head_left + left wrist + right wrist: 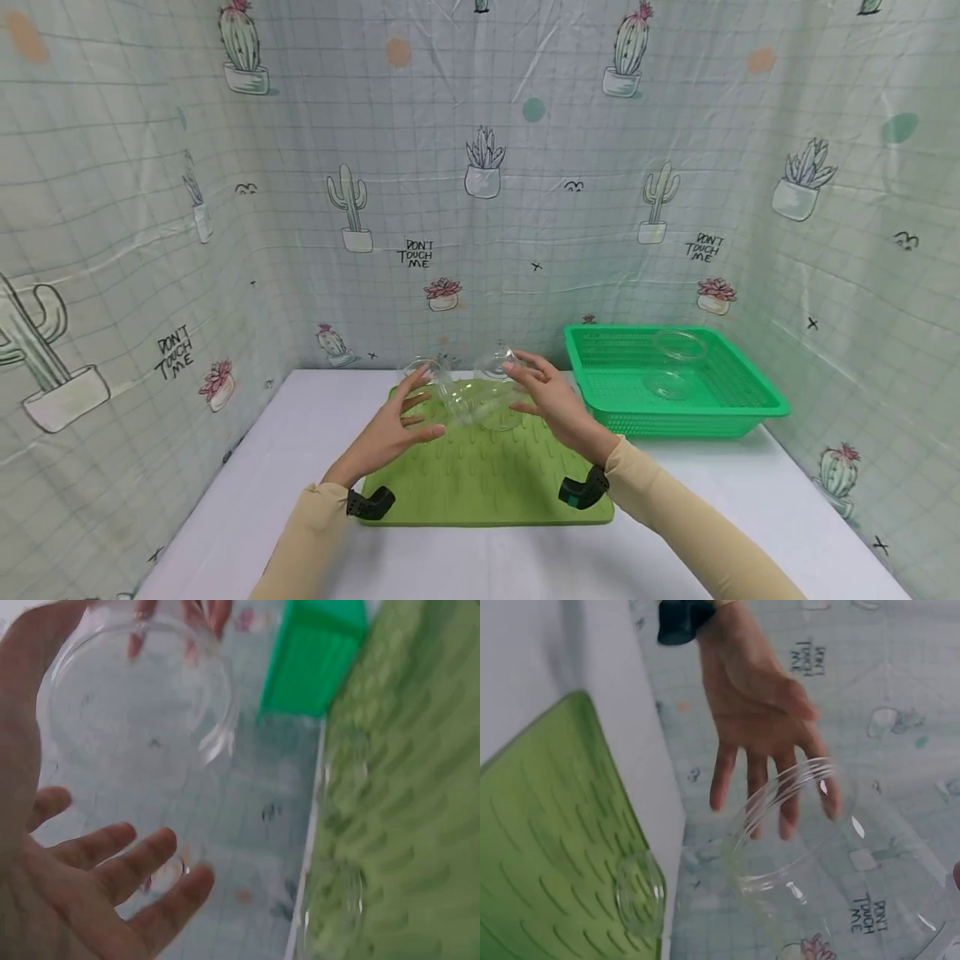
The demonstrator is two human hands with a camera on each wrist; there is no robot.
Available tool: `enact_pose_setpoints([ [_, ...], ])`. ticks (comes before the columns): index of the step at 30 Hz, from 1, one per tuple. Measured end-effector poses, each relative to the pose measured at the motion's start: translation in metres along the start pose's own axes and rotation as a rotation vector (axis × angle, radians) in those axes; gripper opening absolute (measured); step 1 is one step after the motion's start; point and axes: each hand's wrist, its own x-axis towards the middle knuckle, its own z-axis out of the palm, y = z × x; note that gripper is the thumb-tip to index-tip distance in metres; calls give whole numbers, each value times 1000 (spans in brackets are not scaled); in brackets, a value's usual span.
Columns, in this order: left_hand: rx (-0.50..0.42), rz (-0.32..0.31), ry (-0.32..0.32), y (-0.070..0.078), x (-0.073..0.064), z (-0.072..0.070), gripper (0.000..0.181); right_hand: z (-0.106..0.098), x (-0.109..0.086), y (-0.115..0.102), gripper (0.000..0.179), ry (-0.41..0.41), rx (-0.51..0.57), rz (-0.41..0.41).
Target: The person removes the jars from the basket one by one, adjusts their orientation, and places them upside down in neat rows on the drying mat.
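A clear jar with a threaded mouth (787, 817) is held in the air, tilted on its side, its mouth toward my left hand. In the head view, the transparent jar (471, 402) hangs over the green mat. My right hand (551, 400) grips its far end with curled fingers; only a fingertip shows in the right wrist view. My left hand (390, 437) is beside the mouth with fingers spread and straight, holding nothing. From the right wrist view, the left hand's fingers (757, 784) partly show through the clear wall.
The bumpy green mat (487, 492) lies on the white table (300, 417). Other clear vessels stand toward its back edge, partly behind the hands. At the right, a green basket (675, 423) contains another clear jar (675, 367). Patterned cloth (480, 233) surrounds the table.
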Motion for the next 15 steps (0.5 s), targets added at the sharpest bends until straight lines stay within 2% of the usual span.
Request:
enact_pose_setpoints([
  [3, 140, -58, -22, -14, -11, -9, 94, 6, 0, 4, 63, 62, -166, -99],
  [9, 438, -110, -77, -49, -31, -15, 108, 28, -1, 16, 61, 134, -465, -264],
  [12, 549, -152, -103, -65, -40, -15, 110, 43, -1, 24, 63, 125, -534, -322],
  [15, 575, -209, -124, -76, -49, -14, 112, 57, 2, 32, 64, 98, -554, -361],
])
